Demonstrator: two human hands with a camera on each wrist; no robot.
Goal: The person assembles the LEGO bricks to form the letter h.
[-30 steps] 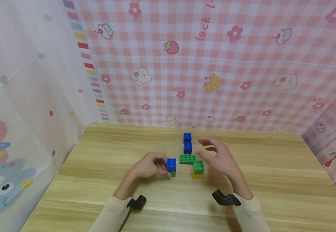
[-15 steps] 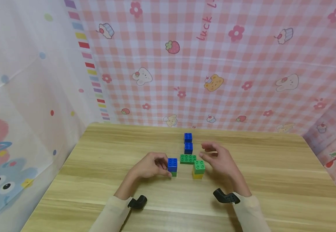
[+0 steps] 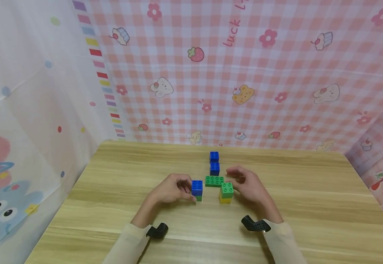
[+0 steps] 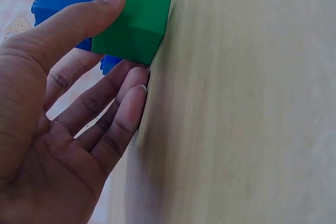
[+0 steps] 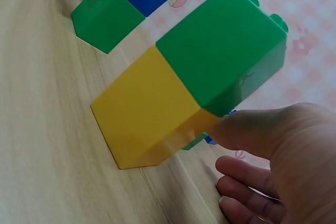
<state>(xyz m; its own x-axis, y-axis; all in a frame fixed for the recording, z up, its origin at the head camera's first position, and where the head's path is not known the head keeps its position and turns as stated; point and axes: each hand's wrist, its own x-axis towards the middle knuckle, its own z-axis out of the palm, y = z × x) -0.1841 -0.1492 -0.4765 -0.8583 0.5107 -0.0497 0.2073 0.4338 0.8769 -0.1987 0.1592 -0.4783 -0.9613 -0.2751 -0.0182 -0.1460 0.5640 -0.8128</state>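
Note:
My left hand (image 3: pixel 171 189) pinches a two-brick stack, a blue toy brick (image 3: pixel 197 187) on a green brick (image 4: pixel 131 24). Its thumb (image 4: pixel 79 22) lies across the front of the stack, with fingers behind. To the right stands a second stack, a green brick (image 3: pixel 226 190) on a yellow brick (image 5: pixel 142 108). My right hand (image 3: pixel 251 186) is just right of that stack. In the right wrist view its thumb (image 5: pixel 252 129) is right at the yellow brick's edge, and the other visible fingers (image 5: pixel 247 182) hang loosely curled, apart from the bricks.
Behind the stacks a long flat green brick (image 3: pixel 213 181) lies on the wooden table (image 3: pixel 112 190). Beyond it are two blue bricks, the nearer blue brick (image 3: pixel 215 169) and the farther blue brick (image 3: pixel 214 157). A checkered cloth (image 3: pixel 178 73) hangs along the table's back edge.
My right hand first drew back slightly, then came left and down beside the green-and-yellow stack. The left hand keeps its hold and has barely moved.

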